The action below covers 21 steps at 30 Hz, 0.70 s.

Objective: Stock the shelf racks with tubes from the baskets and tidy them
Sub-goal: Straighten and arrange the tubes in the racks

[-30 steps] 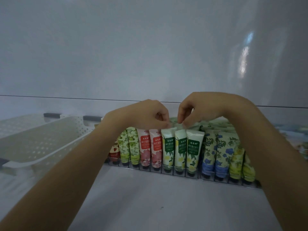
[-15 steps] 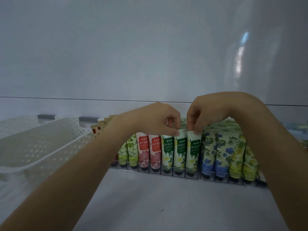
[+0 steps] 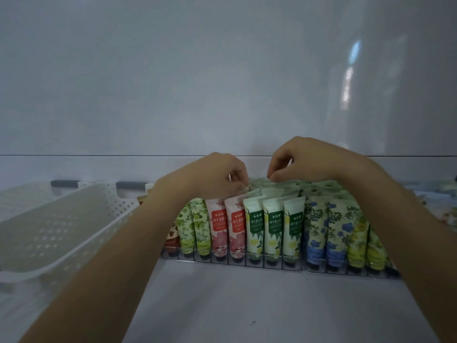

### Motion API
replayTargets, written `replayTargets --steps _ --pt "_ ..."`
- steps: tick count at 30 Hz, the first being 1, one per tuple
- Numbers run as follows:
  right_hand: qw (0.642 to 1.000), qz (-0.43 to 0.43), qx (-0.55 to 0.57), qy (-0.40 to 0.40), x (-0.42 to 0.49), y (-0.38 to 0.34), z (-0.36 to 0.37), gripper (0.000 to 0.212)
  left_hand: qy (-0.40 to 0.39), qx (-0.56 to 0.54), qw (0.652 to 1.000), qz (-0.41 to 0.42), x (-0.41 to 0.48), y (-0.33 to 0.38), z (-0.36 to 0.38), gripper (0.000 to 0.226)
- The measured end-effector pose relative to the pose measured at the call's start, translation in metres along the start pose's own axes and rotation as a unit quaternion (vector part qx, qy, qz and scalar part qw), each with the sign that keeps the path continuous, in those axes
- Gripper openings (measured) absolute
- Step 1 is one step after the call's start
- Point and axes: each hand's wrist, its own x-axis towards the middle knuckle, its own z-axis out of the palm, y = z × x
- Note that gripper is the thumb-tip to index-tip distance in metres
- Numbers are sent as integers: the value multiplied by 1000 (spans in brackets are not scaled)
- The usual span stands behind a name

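Note:
Several rows of upright tubes fill two clear racks on the white shelf: leafy green tubes, pink blossom tubes, green-and-white tubes, blue floral tubes and yellow-green tubes. My left hand rests over the back of the pink rows, its fingertips pinched on the crimped top of a pale green tube. My right hand hovers just above the rear green-and-white tubes, fingertips pinched together with nothing visibly between them.
A white perforated basket stands to the left of the racks, with a second basket behind it. The shelf's back wall rises straight behind the tubes. More floral packs lie at the far right edge. Bare shelf surface lies in front of the racks.
Both hands have moved from the front green-and-white tubes up and back to the rear rows. The right hand has lifted off the tube tops. The view has shifted slightly.

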Motion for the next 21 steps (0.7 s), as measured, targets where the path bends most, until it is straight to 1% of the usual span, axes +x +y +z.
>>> replayTargets --steps 5,10,14,18,21 --pt "999 7 -19 -49 1 -5 6 9 -8 9 1000 17 6 2 5 14" --pt "998 12 -47 -42 6 -8 15 10 -6 11 1000 27 10 2 5 17" --pt "996 16 -76 -48 9 -8 16 8 -7 10 1000 20 14 6 9 19" --pt "996 5 -65 -56 7 -5 14 14 -14 13 1000 18 16 9 11 19" --pt "996 -5 -58 -62 7 -5 12 13 -14 14 1000 13 16 10 10 20"
